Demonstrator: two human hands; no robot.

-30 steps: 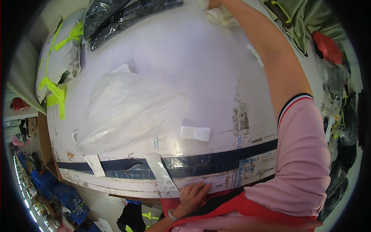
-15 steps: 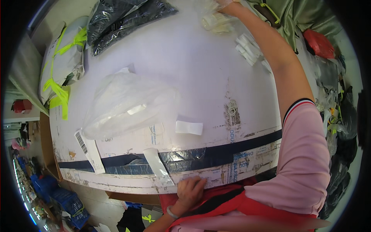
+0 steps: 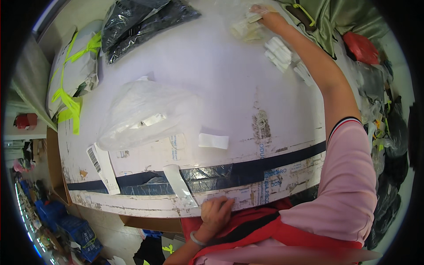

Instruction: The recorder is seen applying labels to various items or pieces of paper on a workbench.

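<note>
We note a worn white table (image 3: 212, 84) with dark tape along its near edge. The right hand (image 3: 264, 13) reaches to the far side and closes its fingers on a pale folded packet (image 3: 245, 29), just beside a stack of white folded pieces (image 3: 278, 53). The left hand (image 3: 216, 211) rests loosely curled against the near edge, holding nothing. A clear plastic bag (image 3: 141, 115) lies mid-table; a white label (image 3: 213, 141) sits near it.

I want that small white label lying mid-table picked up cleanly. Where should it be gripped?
Probably pinch the white label at its right short end, coming from the near edge: it lies flat, and that end is bare table, clear of the plastic bag.
</note>
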